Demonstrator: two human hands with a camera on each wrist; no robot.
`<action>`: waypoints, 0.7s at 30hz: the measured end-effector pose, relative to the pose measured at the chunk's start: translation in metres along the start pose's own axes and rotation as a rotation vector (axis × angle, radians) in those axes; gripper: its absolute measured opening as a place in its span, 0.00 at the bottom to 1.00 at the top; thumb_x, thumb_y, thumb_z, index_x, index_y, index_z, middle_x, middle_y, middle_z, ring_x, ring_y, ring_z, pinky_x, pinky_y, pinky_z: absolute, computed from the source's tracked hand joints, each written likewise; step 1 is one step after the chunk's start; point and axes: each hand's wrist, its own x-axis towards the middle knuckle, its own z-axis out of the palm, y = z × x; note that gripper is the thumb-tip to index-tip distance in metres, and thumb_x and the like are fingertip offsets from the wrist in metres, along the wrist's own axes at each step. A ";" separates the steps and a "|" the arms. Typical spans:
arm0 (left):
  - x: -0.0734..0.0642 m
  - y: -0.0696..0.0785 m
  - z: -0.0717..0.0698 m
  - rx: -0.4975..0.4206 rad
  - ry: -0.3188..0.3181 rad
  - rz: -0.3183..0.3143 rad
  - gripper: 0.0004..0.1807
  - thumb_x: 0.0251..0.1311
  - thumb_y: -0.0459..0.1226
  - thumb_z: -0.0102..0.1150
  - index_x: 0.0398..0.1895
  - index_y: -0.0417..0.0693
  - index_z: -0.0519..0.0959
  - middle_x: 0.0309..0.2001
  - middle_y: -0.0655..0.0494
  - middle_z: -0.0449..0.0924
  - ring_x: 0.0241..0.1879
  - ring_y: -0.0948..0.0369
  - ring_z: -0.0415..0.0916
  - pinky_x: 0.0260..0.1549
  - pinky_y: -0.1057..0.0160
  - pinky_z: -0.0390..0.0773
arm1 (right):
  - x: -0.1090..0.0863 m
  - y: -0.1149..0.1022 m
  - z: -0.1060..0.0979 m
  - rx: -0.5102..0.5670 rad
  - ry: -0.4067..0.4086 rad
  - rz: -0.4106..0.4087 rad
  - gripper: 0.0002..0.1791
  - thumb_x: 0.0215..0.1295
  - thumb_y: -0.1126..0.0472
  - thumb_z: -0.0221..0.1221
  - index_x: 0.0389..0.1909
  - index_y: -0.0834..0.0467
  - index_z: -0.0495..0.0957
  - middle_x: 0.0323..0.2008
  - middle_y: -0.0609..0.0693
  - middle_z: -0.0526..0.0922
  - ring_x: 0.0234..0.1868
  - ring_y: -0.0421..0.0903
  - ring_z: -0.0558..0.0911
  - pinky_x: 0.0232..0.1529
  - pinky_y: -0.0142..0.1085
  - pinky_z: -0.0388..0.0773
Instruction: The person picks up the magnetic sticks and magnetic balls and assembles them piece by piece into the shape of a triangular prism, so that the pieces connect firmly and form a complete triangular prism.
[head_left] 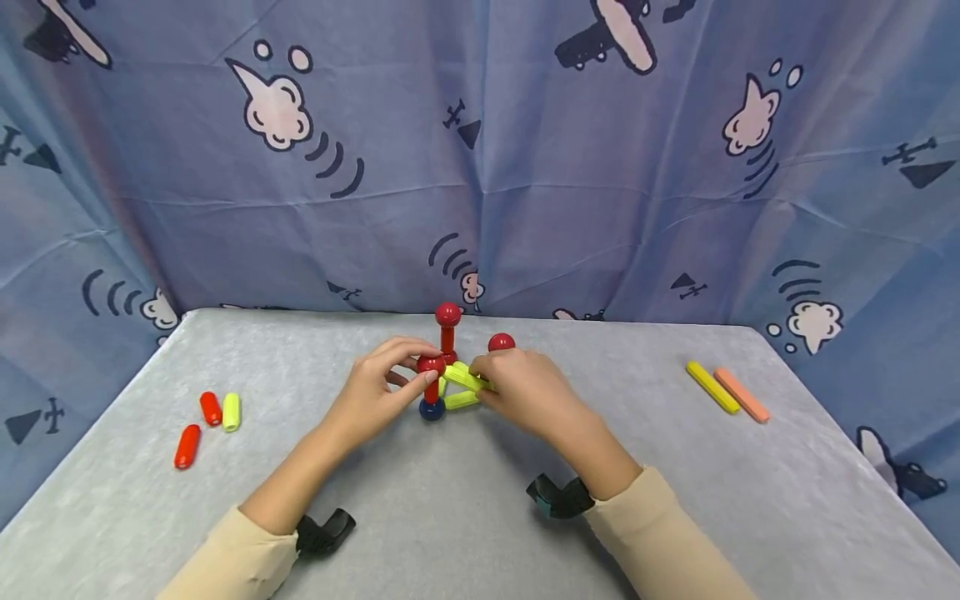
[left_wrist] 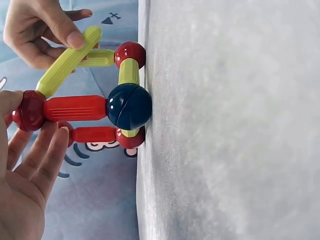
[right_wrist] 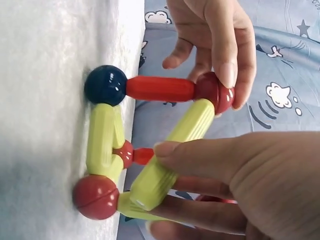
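Up high, the head view looks forward and down across the table point(head_left: 637, 425) to the curtain point(head_left: 420, 108); both sideways-turned wrist views peer in close from either side, sharing the blue ball point(left_wrist: 129, 106).

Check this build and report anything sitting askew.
The yellow-green rod pinched by the right hand looks askew: it slants down from the red ball held by the left hand, its lower end free of any ball.
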 end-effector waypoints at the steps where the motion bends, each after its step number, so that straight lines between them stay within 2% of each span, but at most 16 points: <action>1: 0.000 0.000 0.000 0.002 0.001 0.001 0.13 0.65 0.37 0.66 0.52 0.52 0.84 0.53 0.58 0.84 0.45 0.62 0.83 0.38 0.67 0.86 | 0.000 0.000 0.000 -0.005 0.005 -0.002 0.10 0.59 0.60 0.72 0.41 0.53 0.87 0.35 0.45 0.89 0.31 0.42 0.83 0.36 0.39 0.83; 9: -0.001 -0.001 -0.001 0.000 0.014 0.003 0.13 0.65 0.36 0.66 0.53 0.52 0.83 0.54 0.58 0.84 0.44 0.61 0.83 0.38 0.67 0.86 | 0.004 -0.003 0.013 -0.065 0.061 -0.012 0.09 0.59 0.60 0.72 0.40 0.52 0.86 0.33 0.45 0.89 0.29 0.43 0.83 0.28 0.40 0.81; 21: -0.001 0.000 0.002 -0.008 0.006 0.012 0.13 0.65 0.37 0.66 0.52 0.52 0.84 0.53 0.58 0.83 0.45 0.62 0.82 0.38 0.67 0.86 | 0.004 -0.006 0.024 -0.093 0.066 0.009 0.10 0.58 0.58 0.73 0.40 0.53 0.84 0.32 0.46 0.88 0.27 0.43 0.82 0.27 0.39 0.82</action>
